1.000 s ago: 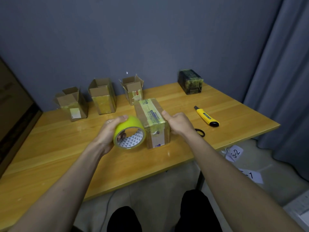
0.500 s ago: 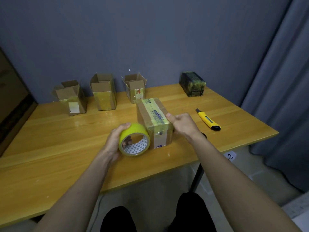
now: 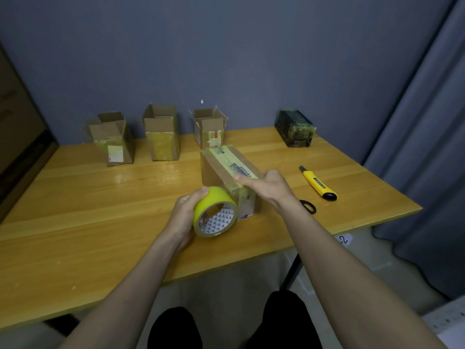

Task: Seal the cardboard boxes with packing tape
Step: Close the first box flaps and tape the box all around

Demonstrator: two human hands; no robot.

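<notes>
Head view: the left hand (image 3: 185, 217) grips the yellow tape roll (image 3: 215, 212) right against the near end of the closed box (image 3: 230, 176), which lies mid-counter (image 3: 100, 222), while the right hand (image 3: 268, 188) rests on the box's taped top, fingers straight, thumb curled over the far edge. Three open boxes (image 3: 161, 133) line the back edge, and a yellow knife (image 3: 317, 183) and scissors (image 3: 309, 206) lie to the right.

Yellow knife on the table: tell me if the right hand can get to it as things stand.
Probably yes. The right hand rests on the taped box and holds nothing. The knife lies in the open on that side, with only bare table and the scissors nearby.
</notes>
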